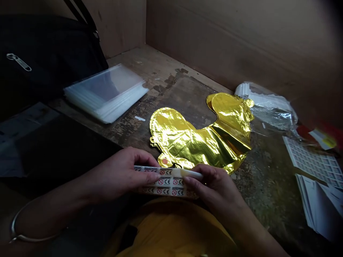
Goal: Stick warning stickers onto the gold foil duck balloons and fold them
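A sheet of small CE stickers [166, 191] with red no-symbols is stretched between both hands, close to my body. My left hand [134, 171] pinches its left part, thumb on top. On the right, the fingers and thumb of my right hand [214, 182] grip the sheet's curled upper right edge. Just beyond the hands lie shiny gold foil balloons [195, 142], flat, curved and stacked. A round reddish mark shows on the near left lobe. Whether a single sticker is between the right fingertips I cannot tell.
Clear plastic sleeves [107, 92] lie stacked at the back left, by a black bag [45, 53]. On the right are a clear plastic packet [270, 107], a printed label sheet [313, 160] and folded white papers [318, 207]. Wooden walls [227, 43] enclose the worn tabletop.
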{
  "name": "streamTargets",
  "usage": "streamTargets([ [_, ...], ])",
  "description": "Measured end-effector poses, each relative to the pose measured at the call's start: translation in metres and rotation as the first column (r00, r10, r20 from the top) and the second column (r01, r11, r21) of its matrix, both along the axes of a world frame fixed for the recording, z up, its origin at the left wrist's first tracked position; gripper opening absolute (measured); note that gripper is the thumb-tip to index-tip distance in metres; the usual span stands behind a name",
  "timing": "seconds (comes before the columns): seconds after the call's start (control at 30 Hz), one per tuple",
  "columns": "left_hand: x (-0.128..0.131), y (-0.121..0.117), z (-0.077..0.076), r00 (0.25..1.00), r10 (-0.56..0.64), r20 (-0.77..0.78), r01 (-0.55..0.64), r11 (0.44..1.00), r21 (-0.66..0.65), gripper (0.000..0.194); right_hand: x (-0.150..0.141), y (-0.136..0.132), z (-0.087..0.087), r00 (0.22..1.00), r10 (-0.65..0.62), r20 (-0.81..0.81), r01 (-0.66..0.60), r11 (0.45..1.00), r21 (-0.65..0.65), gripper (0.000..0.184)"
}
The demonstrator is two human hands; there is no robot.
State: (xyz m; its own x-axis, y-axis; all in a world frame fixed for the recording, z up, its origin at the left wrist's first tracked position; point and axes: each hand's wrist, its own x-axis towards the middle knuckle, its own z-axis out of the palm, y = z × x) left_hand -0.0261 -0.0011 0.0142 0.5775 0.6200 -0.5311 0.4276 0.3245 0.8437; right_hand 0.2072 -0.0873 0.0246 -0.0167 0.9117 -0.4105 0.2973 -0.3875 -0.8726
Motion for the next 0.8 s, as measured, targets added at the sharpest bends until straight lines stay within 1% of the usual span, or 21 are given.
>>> streamTargets([
  [0.07,0.001,-0.004,-0.003,1.0,0.018,-0.013,-0.018,0.999,-0.034,0.031,0.001,-0.004,-0.001,0.995,0.058,0.08,-0.058,0.998,0.01,0.023],
  [0.1,0.001,-0.006,-0.004,1.0,0.02,-0.022,-0.021,0.998,-0.055,0.031,0.002,-0.005,0.001,0.983,0.074,0.166,-0.086,0.994,0.067,0.02],
  [0.13,0.002,-0.008,-0.004,0.999,0.022,-0.028,-0.024,0.997,-0.077,0.031,0.002,-0.005,0.003,0.957,0.062,0.283,-0.115,0.978,0.172,0.016],
  [0.17,0.002,-0.009,-0.004,0.999,0.023,-0.026,-0.026,0.995,-0.101,0.031,0.001,-0.005,0.006,0.913,0.022,0.408,-0.16,0.937,0.309,0.016],
  [0.2,0.003,-0.01,-0.003,0.999,0.025,-0.02,-0.028,0.992,-0.121,0.03,-0.001,-0.004,0.009,0.86,-0.038,0.508,-0.226,0.866,0.446,0.019],
  [0.23,0.004,-0.011,-0.002,0.999,0.029,-0.013,-0.031,0.991,-0.131,0.029,-0.004,-0.002,0.012,0.817,-0.089,0.57,-0.299,0.78,0.549,0.022],
  [0.27,0.005,-0.012,-0.001,0.999,0.032,-0.006,-0.033,0.99,-0.136,0.027,-0.007,0.0,0.014,0.793,-0.104,0.601,-0.367,0.706,0.606,0.021],
  [0.3,0.006,-0.013,0.0,0.999,0.036,0.001,-0.035,0.99,-0.137,0.026,-0.011,0.003,0.016,0.785,-0.081,0.614,-0.419,0.66,0.623,0.018],
  [0.33,0.008,-0.013,0.002,0.999,0.04,0.007,-0.038,0.99,-0.139,0.024,-0.015,0.005,0.016,0.785,-0.044,0.618,-0.453,0.639,0.621,0.015],
  [0.37,0.009,-0.014,0.003,0.999,0.043,0.013,-0.041,0.989,-0.144,0.023,-0.019,0.008,0.016,0.788,-0.015,0.615,-0.467,0.636,0.614,0.013],
  [0.43,0.01,-0.014,0.005,0.999,0.046,0.023,-0.042,0.986,-0.161,0.022,-0.025,0.01,0.013,0.792,0.003,0.61,-0.471,0.639,0.608,0.012],
  [0.5,0.01,-0.013,0.005,0.998,0.047,0.03,-0.041,0.985,-0.168,0.021,-0.027,0.01,0.01,0.789,-0.011,0.614,-0.478,0.617,0.625,0.01],
  [0.63,0.008,-0.012,0.001,0.999,0.041,0.035,-0.034,0.984,-0.172,0.025,-0.024,0.004,0.007,0.737,-0.068,0.673,-0.55,0.518,0.655,0.015],
  [0.8,0.007,-0.012,-0.002,0.995,0.06,0.079,-0.039,0.969,-0.245,0.03,-0.023,0.002,0.01,0.689,-0.141,0.711,-0.615,0.406,0.676,0.019],
])
